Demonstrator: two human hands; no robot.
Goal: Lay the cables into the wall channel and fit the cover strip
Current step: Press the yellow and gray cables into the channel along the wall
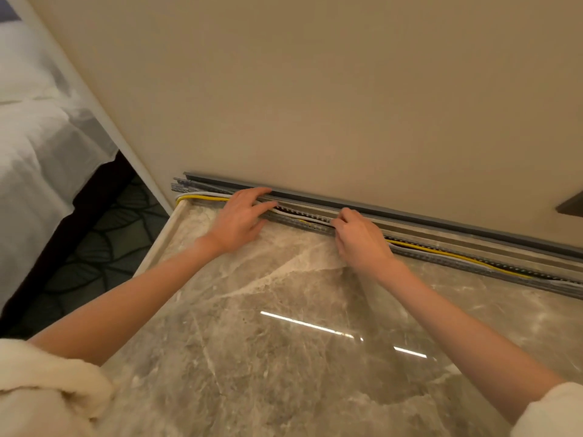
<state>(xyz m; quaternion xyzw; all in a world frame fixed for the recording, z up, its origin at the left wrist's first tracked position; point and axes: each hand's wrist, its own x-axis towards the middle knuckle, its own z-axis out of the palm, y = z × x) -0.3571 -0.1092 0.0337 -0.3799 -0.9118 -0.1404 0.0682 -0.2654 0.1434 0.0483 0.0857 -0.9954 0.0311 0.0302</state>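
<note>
A grey slotted cable channel (448,258) lies along the foot of the beige wall at the back edge of the marble top. Yellow cable (457,255) and white cable (303,215) run inside it. A grey cover strip (410,217) leans against the wall just behind the channel. My left hand (239,217) rests on the channel with fingers spread, the fingertips pressing the cables down. My right hand (358,236) is curled, its fingertips pinching the cables at the channel. The channel between the hands shows the white cable.
The marble top (284,326) reaches from the wall to me, and its left edge drops to a patterned dark carpet (104,241). A bed with white linen (34,146) stands at the left. A dark object (571,205) juts from the wall at the right edge.
</note>
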